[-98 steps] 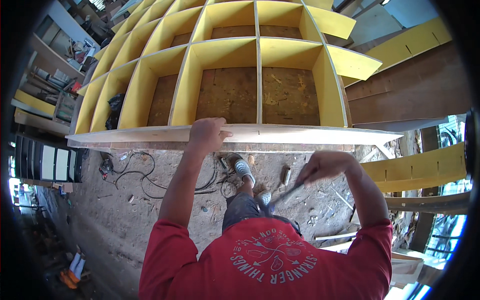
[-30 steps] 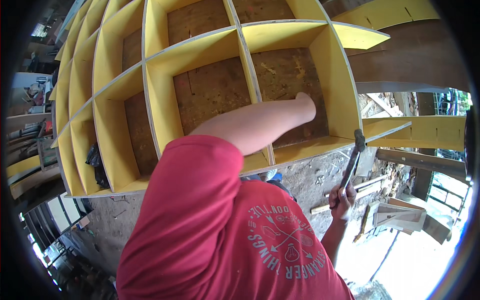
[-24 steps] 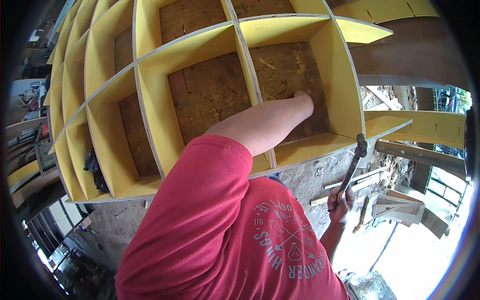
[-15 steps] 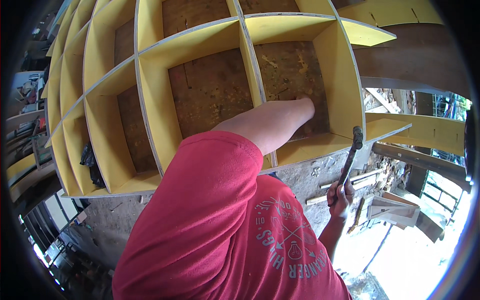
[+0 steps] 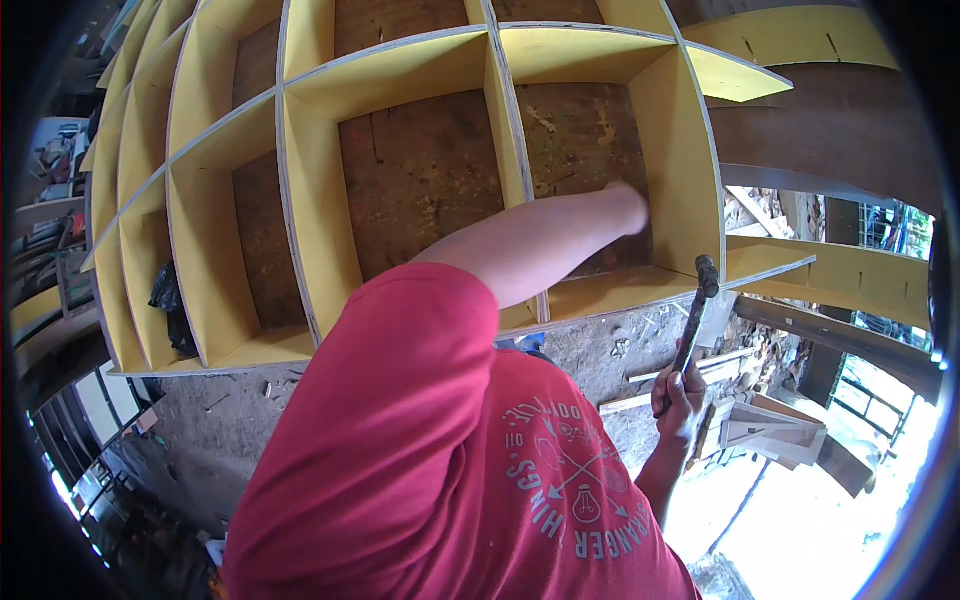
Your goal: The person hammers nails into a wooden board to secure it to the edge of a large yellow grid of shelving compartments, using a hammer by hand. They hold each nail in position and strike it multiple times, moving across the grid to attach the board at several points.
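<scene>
Head view: right fingers [image 5: 678, 386] curl around the hammer [image 5: 693, 327], below its head.

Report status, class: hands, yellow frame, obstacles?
Right hand grips hammer. Left hand in yellow frame, grip hidden. Black plastic inside frame's left end, clear of both hands.

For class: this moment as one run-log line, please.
left hand: at yellow grid's near-right compartment, grip unclear | right hand: holding tilted hammer | also: black plastic in left-side compartment

Lower-right glare, shadowed compartments, curved dark rim
</scene>
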`<state>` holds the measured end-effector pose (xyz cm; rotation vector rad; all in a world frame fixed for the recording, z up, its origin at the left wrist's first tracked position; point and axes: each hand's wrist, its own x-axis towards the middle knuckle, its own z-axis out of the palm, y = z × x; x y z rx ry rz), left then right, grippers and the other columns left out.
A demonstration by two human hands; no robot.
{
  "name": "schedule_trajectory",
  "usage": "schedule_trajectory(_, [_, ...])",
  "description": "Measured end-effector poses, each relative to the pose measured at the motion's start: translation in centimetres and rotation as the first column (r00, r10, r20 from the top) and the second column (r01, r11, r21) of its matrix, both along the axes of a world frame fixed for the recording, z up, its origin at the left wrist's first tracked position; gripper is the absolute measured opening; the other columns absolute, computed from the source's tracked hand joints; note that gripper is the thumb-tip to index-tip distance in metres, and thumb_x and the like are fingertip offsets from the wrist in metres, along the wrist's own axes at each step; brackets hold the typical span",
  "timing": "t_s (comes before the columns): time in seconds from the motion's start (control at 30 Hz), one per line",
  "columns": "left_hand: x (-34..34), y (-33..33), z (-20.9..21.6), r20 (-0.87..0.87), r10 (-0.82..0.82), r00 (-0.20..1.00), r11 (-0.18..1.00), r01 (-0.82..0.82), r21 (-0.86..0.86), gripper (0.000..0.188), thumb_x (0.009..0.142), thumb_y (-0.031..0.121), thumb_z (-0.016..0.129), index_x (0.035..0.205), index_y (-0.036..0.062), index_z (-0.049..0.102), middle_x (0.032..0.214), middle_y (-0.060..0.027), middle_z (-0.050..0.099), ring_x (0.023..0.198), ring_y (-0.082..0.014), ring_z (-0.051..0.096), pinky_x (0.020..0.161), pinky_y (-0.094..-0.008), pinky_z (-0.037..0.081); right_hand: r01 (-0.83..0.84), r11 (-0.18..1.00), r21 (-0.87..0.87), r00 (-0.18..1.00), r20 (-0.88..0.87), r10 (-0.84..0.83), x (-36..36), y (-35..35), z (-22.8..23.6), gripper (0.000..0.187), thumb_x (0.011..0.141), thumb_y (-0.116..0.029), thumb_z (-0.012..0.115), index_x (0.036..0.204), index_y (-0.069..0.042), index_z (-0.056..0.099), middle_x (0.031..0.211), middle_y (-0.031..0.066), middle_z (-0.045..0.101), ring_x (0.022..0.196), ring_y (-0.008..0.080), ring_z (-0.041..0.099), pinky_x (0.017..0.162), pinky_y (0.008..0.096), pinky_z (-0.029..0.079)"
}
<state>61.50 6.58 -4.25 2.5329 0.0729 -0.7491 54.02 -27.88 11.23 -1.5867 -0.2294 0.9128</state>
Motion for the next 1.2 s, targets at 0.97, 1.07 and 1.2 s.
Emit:
schedule_trajectory(0.97, [-38.3,-1.7,14.1,0.323,0.849,0.417,0.520,-0.765,-0.380,0.012,0.099,0.010,0.066,0.102,0.0049,0.057,0.072,-0.0154,0.067,0.065,-0.0369,0.068,0.058,-0.0486,0.052,-0.396,-0.400,-0.826,-0.189,-0.353,0.916,-1.3,30.4,5.0,0.028,0.094,-0.019,0.061,0.098,0.004,0.078,0.103,0.0285,0.075,0.103,0.0435,0.074,0.094,0.0515,0.057])
schedule_trajectory(1.07, [-38.5,-1.9,14.3,0.313,0.851,0.421,0.518,-0.771,-0.370,0.012,0.098,0.011,0.067,0.102,0.0050,0.057,0.072,-0.0153,0.067,0.066,-0.0366,0.069,0.059,-0.0482,0.052,-0.413,-0.416,-0.810,-0.221,-0.354,0.909,-0.1,30.2,5.0,0.034,0.095,-0.028,0.066,0.100,0.004,0.076,0.099,0.0272,0.075,0.093,0.0450,0.073,0.088,0.0519,0.056])
schedule_trajectory(1.2, [-38.5,-1.9,14.1,0.341,0.844,0.413,0.525,-0.763,-0.377,0.011,0.097,0.010,0.068,0.102,0.0047,0.060,0.081,-0.0156,0.069,0.073,-0.0352,0.070,0.061,-0.0461,0.054,-0.412,-0.271,-0.870,-0.155,-0.226,0.962,1.7,27.7,7.1,0.034,0.094,-0.031,0.069,0.094,0.002,0.076,0.094,0.0250,0.075,0.087,0.0447,0.072,0.082,0.0521,0.055])
